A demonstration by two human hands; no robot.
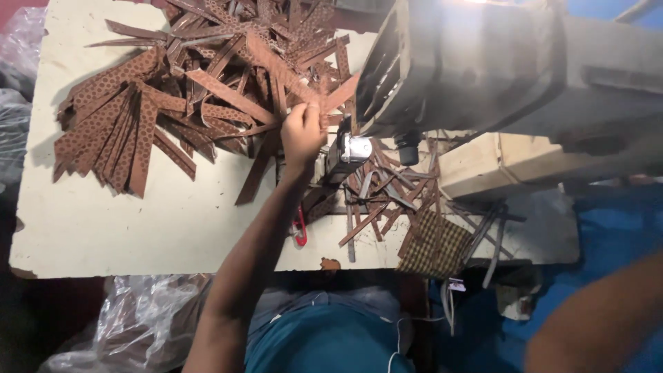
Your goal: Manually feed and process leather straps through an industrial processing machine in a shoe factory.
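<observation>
My left hand [302,131] reaches up over the table and pinches a brown patterned strip [343,91] that points toward the head of a grey sewing machine [483,62]. Its fingers are closed on the strip's end, just left of the metal presser-foot area [353,149]. A big heap of similar brown strips [138,117] spreads across the table's back left. Only my right forearm [601,324] shows, at the bottom right corner; the hand itself is out of frame.
The worn white table [103,221] also carries thin offcuts [387,200] under the machine, a checked fabric piece [431,245] at the front edge and a red-handled tool [300,231]. A pale wooden block [483,162] sits right of the needle. Clear plastic bags [131,324] lie below.
</observation>
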